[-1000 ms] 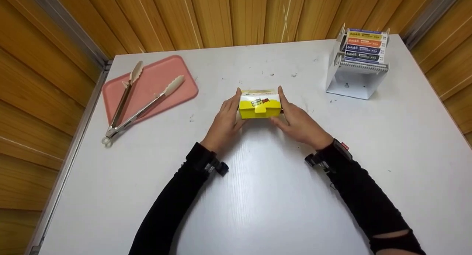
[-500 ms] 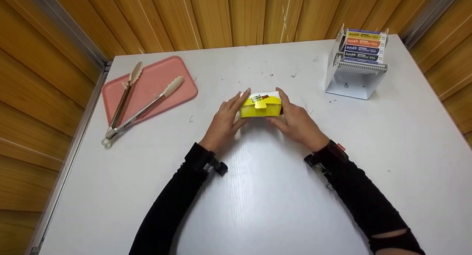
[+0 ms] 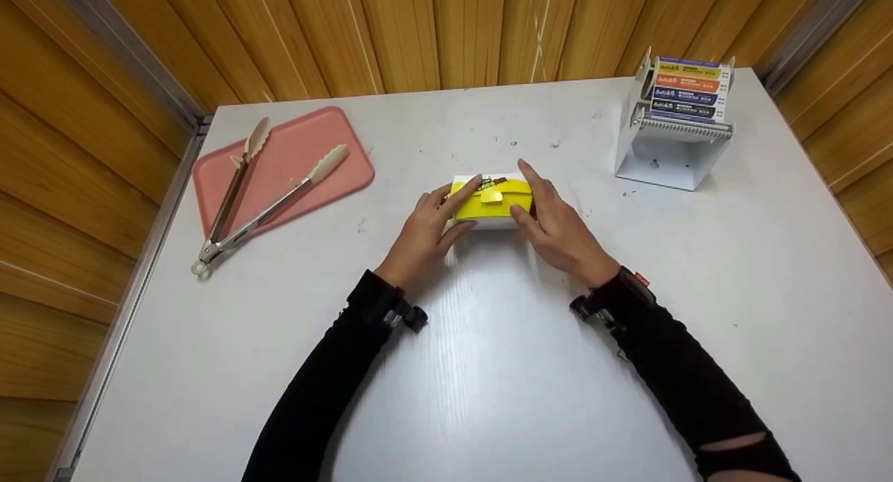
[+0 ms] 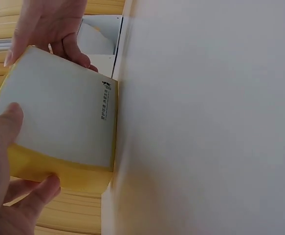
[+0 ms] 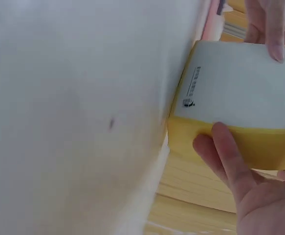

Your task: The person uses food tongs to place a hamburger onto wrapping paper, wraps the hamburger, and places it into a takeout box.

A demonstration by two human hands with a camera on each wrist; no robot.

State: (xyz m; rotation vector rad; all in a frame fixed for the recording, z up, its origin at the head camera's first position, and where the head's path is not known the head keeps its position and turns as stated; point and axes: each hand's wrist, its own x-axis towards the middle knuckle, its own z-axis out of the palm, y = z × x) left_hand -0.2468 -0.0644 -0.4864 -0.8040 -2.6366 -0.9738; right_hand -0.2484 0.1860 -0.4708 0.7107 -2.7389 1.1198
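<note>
A yellow and white lidded paper food box [image 3: 492,208] is near the middle of the table in the head view. It tilts back, and its white underside with small print faces both wrist cameras. The left hand [image 3: 424,234] grips its left end, thumb at the underside and fingers over the lid and side. At the right end the right hand [image 3: 564,234] holds the box, its thumb by the front edge and its index finger reaching past the top. In the wrist views one edge of the box lies at the table surface. The lid's front tab is tucked down.
A pink tray [image 3: 296,162] at the back left carries the ends of metal tongs [image 3: 268,211], spread apart. At the back right stands a white rack [image 3: 659,154] holding several small printed boxes [image 3: 687,91]. Wooden panels [image 3: 467,28] border the white table [image 3: 481,370].
The food box has tipped back, so its white underside now shows at the front. The left fingers have slid over the lid, and the right thumb has risen to the front edge.
</note>
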